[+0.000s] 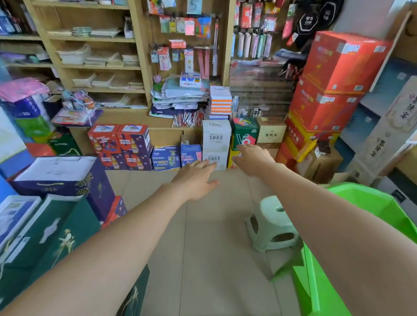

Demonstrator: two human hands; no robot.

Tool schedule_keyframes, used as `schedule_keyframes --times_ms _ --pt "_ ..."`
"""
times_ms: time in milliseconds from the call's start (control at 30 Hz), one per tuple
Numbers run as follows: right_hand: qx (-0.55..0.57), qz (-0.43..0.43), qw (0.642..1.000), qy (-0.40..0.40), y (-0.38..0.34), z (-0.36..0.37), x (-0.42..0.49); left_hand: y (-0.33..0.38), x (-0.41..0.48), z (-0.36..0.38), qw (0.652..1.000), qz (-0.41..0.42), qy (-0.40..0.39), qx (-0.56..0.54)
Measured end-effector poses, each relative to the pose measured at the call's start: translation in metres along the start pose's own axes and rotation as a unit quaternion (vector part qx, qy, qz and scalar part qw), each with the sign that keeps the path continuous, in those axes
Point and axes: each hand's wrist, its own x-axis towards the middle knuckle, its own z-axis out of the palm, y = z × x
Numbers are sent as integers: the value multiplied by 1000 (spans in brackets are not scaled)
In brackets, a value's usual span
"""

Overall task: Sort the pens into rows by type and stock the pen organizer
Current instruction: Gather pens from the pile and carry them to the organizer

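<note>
From my station I see both arms stretched forward over the floor. The left hand (pixel 196 179) is flat, its fingers straight and a little apart, and it holds nothing. The right hand (pixel 254 158) is further ahead, fingers spread wide, also with nothing in it. Neither hand touches anything.

The pens (pixel 186 120) lie in a loose pile on the wooden ledge, under a stack of paper packs and well apart from both hands. To the right of them stands a clear tiered rack (pixel 260 95), which I judge to be the organizer.

Several things could go wrong from here. The pile lies near the front edge of the ledge, so a careless sweep may push pens down behind the white boxes (pixel 215 143) on the floor below. These boxes also stand between the person and the ledge, so the reach must go over them. The stool (pixel 271 225) stands close to the path of a step forward.

Much is hard to read. I cannot tell the pen types at this distance, only red and white colours. The rack is transparent and blurred, so its rows and what they contain are not clear to me.
</note>
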Motion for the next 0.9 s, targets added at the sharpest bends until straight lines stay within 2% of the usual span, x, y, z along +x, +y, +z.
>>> schedule_keyframes --times_ms 200,433,900 --pt "-16 -3 999 -31 4 0 125 -58 110 -26 1000 -3 -10 -19" --pt "-9 6 999 -32 -2 17 285 -145 247 -48 1000 12 -8 -24" --pt "3 33 998 -59 -6 32 562 -296 497 -92 997 39 -55 -26"
